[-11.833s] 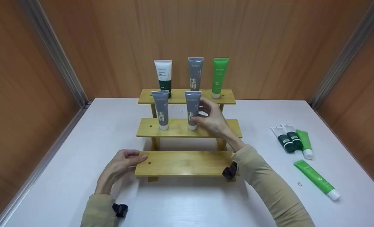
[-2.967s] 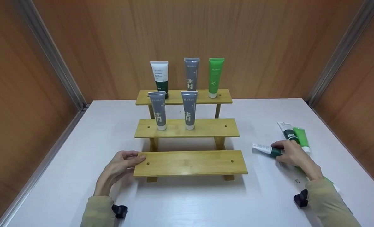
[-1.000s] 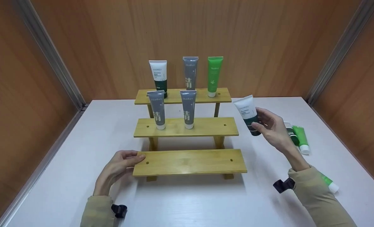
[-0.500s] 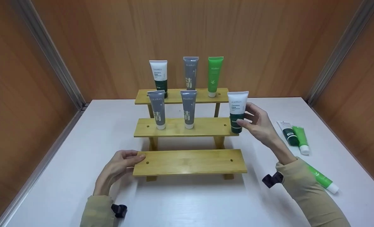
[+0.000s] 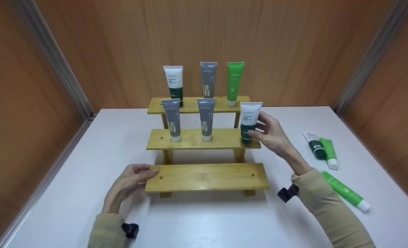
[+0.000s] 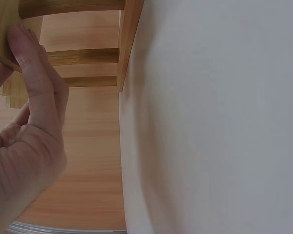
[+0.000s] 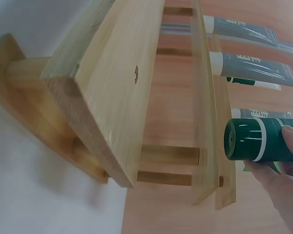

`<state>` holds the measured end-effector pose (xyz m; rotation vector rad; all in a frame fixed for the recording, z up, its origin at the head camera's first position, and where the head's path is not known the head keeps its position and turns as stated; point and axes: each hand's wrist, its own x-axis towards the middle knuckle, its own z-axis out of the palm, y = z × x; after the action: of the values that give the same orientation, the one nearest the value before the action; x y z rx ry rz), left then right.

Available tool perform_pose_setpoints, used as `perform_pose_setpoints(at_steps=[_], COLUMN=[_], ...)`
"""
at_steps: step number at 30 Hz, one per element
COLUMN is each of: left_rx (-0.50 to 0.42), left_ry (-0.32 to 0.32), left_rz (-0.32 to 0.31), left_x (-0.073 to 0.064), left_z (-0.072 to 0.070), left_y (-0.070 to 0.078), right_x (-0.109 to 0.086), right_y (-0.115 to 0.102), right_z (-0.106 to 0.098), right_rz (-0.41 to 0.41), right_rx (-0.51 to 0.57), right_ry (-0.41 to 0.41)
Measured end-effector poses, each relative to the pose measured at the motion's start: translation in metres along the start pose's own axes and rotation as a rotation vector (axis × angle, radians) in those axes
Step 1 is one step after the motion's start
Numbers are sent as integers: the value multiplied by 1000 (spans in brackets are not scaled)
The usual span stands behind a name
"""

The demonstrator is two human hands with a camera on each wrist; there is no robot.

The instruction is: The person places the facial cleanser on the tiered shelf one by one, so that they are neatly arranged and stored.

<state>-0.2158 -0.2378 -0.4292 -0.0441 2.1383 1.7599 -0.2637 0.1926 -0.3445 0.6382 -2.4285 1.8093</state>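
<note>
A white and dark-green squeeze tube (image 5: 249, 115) stands cap-down at the right end of the middle tier of a wooden three-step rack (image 5: 207, 177). My right hand (image 5: 272, 136) pinches it low on the green part, thumb in front. In the right wrist view its green cap (image 7: 237, 139) is close over the tier's board. With thumb on top, my left hand (image 5: 131, 181) grips the left end of the lowest tier. Two grey tubes (image 5: 206, 119) stand on the middle tier, left of the held one.
The top tier bears a white and green tube (image 5: 173, 81), a grey tube (image 5: 209, 79) and a green tube (image 5: 234, 82). On the white table (image 5: 204, 220) at right lie another white and green tube (image 5: 315, 146) and two green tubes (image 5: 345, 189). Wooden walls (image 5: 204, 44) enclose the table.
My right hand picked up the white and green tube from the table, turned it upright and brought it left onto the middle tier's right end. The left hand kept its grip on the rack.
</note>
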Motion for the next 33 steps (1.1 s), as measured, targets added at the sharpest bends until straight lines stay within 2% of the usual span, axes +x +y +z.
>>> perform_pose_setpoints(at_steps=[10, 27, 33], left_rx=[-20, -8, -2], left_ry=[-29, -8, -25], left_rz=[18, -3, 0], left_x=[0, 0, 0], left_z=[-2, -2, -3], left_y=[-2, 0, 0], right_x=[9, 22, 23], right_y=[2, 8, 11], right_z=[11, 17, 18], right_rz=[-22, 7, 17], right_rx=[68, 97, 87], right_ry=[-37, -39, -28])
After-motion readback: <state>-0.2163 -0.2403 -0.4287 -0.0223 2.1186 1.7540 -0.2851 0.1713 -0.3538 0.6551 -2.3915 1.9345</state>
